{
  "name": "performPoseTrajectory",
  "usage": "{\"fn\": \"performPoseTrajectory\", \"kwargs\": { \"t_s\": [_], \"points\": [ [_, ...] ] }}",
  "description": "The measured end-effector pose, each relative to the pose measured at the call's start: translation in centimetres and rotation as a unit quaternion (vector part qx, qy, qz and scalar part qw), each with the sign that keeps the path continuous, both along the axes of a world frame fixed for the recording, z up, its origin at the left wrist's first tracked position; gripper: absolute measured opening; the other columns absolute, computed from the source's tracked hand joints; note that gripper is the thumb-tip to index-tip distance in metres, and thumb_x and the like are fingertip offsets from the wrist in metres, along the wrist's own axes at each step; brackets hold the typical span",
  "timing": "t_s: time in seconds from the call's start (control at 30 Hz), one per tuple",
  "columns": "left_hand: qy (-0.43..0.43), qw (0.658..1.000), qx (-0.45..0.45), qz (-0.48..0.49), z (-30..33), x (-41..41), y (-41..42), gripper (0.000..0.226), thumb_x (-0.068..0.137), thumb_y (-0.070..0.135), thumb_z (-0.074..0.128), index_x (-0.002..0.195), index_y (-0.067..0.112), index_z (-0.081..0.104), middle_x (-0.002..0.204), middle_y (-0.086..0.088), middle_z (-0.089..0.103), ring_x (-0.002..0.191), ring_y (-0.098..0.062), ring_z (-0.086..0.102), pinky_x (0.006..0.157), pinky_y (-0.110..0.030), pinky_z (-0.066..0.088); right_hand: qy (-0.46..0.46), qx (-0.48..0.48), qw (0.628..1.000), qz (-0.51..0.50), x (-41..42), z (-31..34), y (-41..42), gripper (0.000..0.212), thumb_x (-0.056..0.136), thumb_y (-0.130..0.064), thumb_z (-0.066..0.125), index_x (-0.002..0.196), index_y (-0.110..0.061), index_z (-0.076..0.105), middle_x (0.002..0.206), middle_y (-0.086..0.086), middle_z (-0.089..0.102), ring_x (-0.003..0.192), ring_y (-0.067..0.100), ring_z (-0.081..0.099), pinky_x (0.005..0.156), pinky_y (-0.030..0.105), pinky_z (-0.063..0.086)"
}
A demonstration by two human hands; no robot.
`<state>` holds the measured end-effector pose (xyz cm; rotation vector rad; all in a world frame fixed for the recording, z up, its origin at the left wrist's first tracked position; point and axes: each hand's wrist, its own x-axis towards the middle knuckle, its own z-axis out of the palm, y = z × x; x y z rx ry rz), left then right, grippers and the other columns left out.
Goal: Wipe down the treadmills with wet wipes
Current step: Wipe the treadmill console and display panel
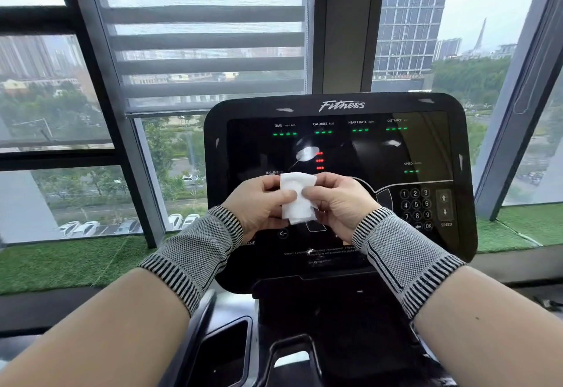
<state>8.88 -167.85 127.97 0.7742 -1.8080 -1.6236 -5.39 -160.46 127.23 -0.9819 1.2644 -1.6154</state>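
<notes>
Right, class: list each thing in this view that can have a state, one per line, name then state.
wet wipe: folded, pinched between both hands, off the console
left hand: grips the wipe
right hand: grips the wipe
treadmill console: powered, green and red lights lit
window blind: partly lowered

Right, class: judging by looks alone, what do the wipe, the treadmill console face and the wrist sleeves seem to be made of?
Wipe: soft white non-woven cloth, matte, creased where both hands pinch it.
Console face: glossy black plastic or glass, since it mirrors window light; which one is unclear.
Wrist sleeves: grey knitted fabric with a visible mesh weave and striped ribbed cuffs.
</notes>
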Motion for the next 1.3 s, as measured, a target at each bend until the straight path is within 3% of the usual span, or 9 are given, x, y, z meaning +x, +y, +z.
{"fn": "performPoseTrajectory", "kwargs": {
  "t_s": [0.27, 0.43, 0.6, 0.67, 0.8, 0.9, 1.03, 1.2, 1.3],
  "points": [
    [0.03, 0.993, 0.108, 0.046, 0.3, 0.6, -0.8, 0.014, 0.088, 0.016, 0.063, 0.096, 0.006, 0.068, 0.085, -0.012, 0.072, 0.071, -0.017, 0.066, 0.064, -0.026, 0.056, 0.256, -0.073, 0.962, -0.065, 0.3, -1.1, -0.8, 0.042, 0.08, 0.008, 0.064, 0.057, -0.027, 0.066, 0.072, -0.005, 0.062, 0.063, 0.014, 0.054, 0.059, 0.026, 0.046],
    [-0.028, 0.994, 0.018, 0.105, -0.7, 0.5, -1.4, 0.016, 0.081, 0.003, 0.069, 0.097, 0.007, 0.067, 0.092, -0.013, 0.07, 0.075, -0.015, 0.068, 0.063, -0.024, 0.056, 0.549, -0.132, 0.803, -0.189, 0.9, -2.6, -0.6, 0.005, 0.076, -0.013, 0.071, 0.081, -0.015, 0.073, 0.102, -0.007, 0.059, 0.092, 0.009, 0.054, 0.075, 0.017, 0.045],
    [-0.019, 0.992, 0.043, 0.113, -1.1, 0.4, -1.8, 0.01, 0.081, 0.005, 0.069, 0.09, 0.003, 0.067, 0.078, -0.007, 0.067, 0.067, -0.011, 0.065, 0.058, -0.022, 0.053, 0.713, -0.212, 0.634, -0.21, 1.1, -4.1, -1.4, 0.029, 0.072, -0.032, 0.07, 0.091, -0.009, 0.069, 0.091, 0.003, 0.064, 0.086, 0.024, 0.059, 0.077, 0.034, 0.054],
    [-0.013, 0.992, 0.053, 0.116, -0.8, 0.4, -1.9, 0.009, 0.085, 0.012, 0.066, 0.091, 0.005, 0.067, 0.077, -0.006, 0.068, 0.064, -0.009, 0.064, 0.054, -0.022, 0.052, 0.693, -0.208, 0.653, -0.224, 1.4, -4.0, -1.9, 0.022, 0.08, -0.027, 0.057, 0.088, -0.01, 0.068, 0.082, 0.002, 0.065, 0.075, 0.022, 0.061, 0.067, 0.037, 0.055],
    [-0.054, 0.976, -0.138, 0.16, -0.7, 0.8, -2.8, 0.015, 0.086, 0.013, 0.061, 0.098, 0.017, 0.069, 0.084, 0.003, 0.07, 0.06, 0.0, 0.06, 0.054, -0.015, 0.044, 0.472, -0.104, 0.85, -0.208, 1.8, -2.5, -2.6, 0.009, 0.087, -0.018, 0.065, 0.092, -0.017, 0.072, 0.077, -0.011, 0.066, 0.069, 0.003, 0.061, 0.066, 0.019, 0.05],
    [-0.079, 0.958, -0.247, 0.12, -1.1, 0.9, -3.0, 0.012, 0.081, 0.018, 0.07, 0.092, 0.023, 0.071, 0.081, 0.009, 0.071, 0.066, 0.004, 0.06, 0.064, -0.015, 0.045, 0.385, -0.085, 0.905, -0.16, 1.7, -2.2, -3.2, 0.001, 0.082, -0.019, 0.071, 0.083, -0.02, 0.071, 0.071, -0.011, 0.066, 0.065, 0.0, 0.059, 0.065, 0.018, 0.048],
    [-0.11, 0.923, -0.326, 0.17, -1.3, 0.5, -3.4, 0.015, 0.083, 0.023, 0.069, 0.098, 0.024, 0.068, 0.088, 0.013, 0.067, 0.077, -0.002, 0.063, 0.078, -0.019, 0.05, 0.409, -0.109, 0.88, -0.217, 1.7, -2.0, -3.4, 0.008, 0.081, -0.021, 0.072, 0.076, -0.019, 0.065, 0.071, -0.009, 0.063, 0.066, 0.006, 0.058, 0.064, 0.021, 0.048],
    [-0.309, 0.727, -0.585, 0.184, -2.0, 0.7, -3.7, 0.045, 0.093, 0.032, 0.051, 0.137, 0.025, 0.049, 0.143, 0.011, 0.042, 0.13, -0.016, 0.033, 0.106, -0.036, 0.031, 0.522, -0.094, 0.767, -0.36, -1.1, 0.0, -5.5, 0.012, 0.086, -0.008, 0.06, 0.096, -0.009, 0.066, 0.094, 0.001, 0.058, 0.086, 0.02, 0.057, 0.081, 0.03, 0.048],
    [-0.373, 0.669, -0.618, 0.179, -2.4, 0.8, -4.3, 0.054, 0.092, 0.032, 0.046, 0.144, 0.021, 0.038, 0.155, 0.009, 0.025, 0.136, -0.017, 0.02, 0.105, -0.04, 0.024, 0.59, -0.073, 0.736, -0.323, -1.3, -1.3, -6.8, 0.015, 0.087, -0.007, 0.061, 0.099, -0.006, 0.07, 0.095, 0.007, 0.059, 0.077, 0.021, 0.058, 0.073, 0.031, 0.052]
  ]
}}
